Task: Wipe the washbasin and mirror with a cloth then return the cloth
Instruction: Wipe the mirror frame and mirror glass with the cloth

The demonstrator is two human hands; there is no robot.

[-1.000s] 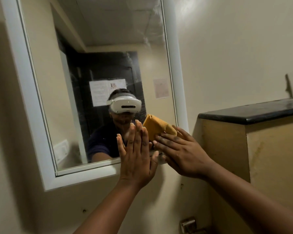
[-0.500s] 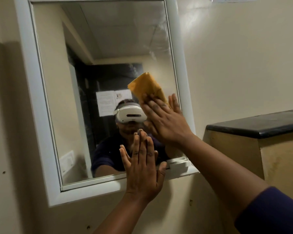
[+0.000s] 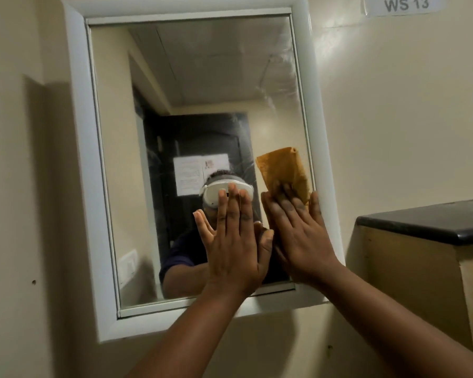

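Observation:
A white-framed mirror (image 3: 74, 132) hangs on the cream wall, with wipe streaks across its glass. My right hand (image 3: 298, 236) presses a folded orange-brown cloth (image 3: 283, 167) flat against the lower right of the glass, close to the frame; the cloth sticks out above my fingers. My left hand (image 3: 234, 241) lies flat on the glass just left of it, fingers straight and together, holding nothing. The washbasin is out of view.
A beige partition with a black stone top (image 3: 432, 222) stands at the right, close to the mirror frame. A "WS 13" label (image 3: 406, 5) is stuck on the wall at the top right. Bare wall surrounds the mirror.
My right hand with the cloth went up the glass from the lower right, then came back down towards the right frame edge. My left hand stayed flat on the glass. The view tilted up.

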